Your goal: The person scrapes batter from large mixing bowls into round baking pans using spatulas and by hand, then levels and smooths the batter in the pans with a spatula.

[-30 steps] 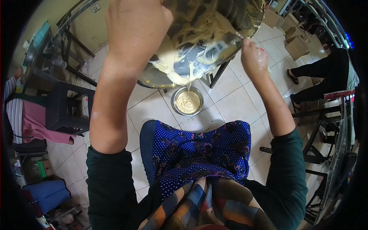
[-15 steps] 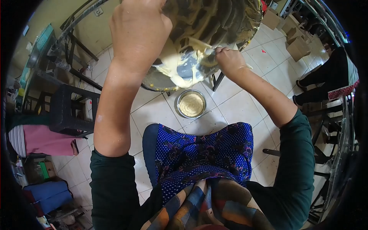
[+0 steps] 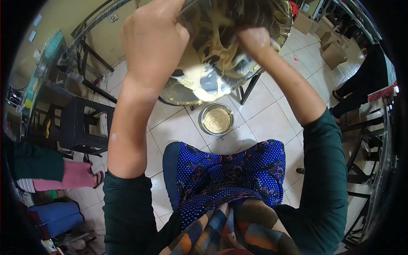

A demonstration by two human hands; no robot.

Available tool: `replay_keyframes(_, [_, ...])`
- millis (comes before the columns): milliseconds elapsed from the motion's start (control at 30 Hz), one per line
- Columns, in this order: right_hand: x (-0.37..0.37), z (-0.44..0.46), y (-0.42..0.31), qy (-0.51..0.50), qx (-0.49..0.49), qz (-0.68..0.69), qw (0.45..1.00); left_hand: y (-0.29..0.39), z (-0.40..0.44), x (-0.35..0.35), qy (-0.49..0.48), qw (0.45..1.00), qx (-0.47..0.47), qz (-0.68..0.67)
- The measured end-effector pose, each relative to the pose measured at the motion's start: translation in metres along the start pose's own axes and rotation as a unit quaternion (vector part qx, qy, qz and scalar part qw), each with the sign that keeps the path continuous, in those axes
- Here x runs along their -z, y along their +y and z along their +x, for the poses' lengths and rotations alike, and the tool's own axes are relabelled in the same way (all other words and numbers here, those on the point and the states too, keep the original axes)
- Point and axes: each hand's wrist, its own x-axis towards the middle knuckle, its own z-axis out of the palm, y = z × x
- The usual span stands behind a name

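Observation:
A large, dark, round bowl (image 3: pixel 174 97) tilts toward me at the top of the head view, its inside smeared with pale yellow batter (image 3: pixel 197 78). My left hand (image 3: pixel 155 38) is closed at the upper left of this bowl, apparently gripping its rim; its fingertips are cut off by the frame edge. Inside the right part of the bowl, my right hand (image 3: pixel 255 40) is closed and blurred by motion. Below it shows a smeared, flat, scraper-like tool (image 3: pixel 231 80). On the floor beneath the bowl's front edge stands a small metal bowl (image 3: pixel 203 124) holding swirled batter (image 3: pixel 217 120).
A black stool (image 3: pixel 83 123) stands at left, near a person in a pink garment (image 3: pixel 74 176). Dark metal legs (image 3: pixel 250 89) stand under the large bowl. Cardboard boxes (image 3: pixel 334 54) lie at upper right, with another person's dark trouser legs (image 3: pixel 361 78) below them.
My right hand has moved up within the large bowl, spreading batter streaks across its inside. My left hand stays in place. The person at left has shifted further into view.

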Motion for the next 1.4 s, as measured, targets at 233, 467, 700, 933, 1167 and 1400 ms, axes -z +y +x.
replay_keyframes(233, [-0.087,0.035,0.001,0.156,0.011,-0.080,0.984,-0.005,-0.001,0.000,0.055,0.994,-0.058,-0.074])
replay_keyframes(467, [-0.039,0.083,0.009,0.186,0.006,0.068,0.980,-0.016,-0.003,-0.005,0.032,0.990,-0.060,-0.126])
replay_keyframes(700, [-0.072,0.073,-0.012,0.161,0.203,0.022,0.966,-0.024,-0.012,0.004,-0.001,0.997,0.005,-0.074])
replay_keyframes(933, [-0.034,0.112,-0.016,0.249,0.158,0.077,0.952,-0.033,-0.020,-0.002,0.012,0.997,-0.001,-0.082])
replay_keyframes(1167, [-0.062,0.131,-0.017,0.171,0.156,0.096,0.968,-0.028,-0.019,0.002,0.002,0.998,0.016,-0.058])
replay_keyframes(1400, [-0.070,0.096,-0.014,0.085,0.189,0.005,0.978,-0.030,-0.016,0.001,0.010,0.998,-0.024,-0.051])
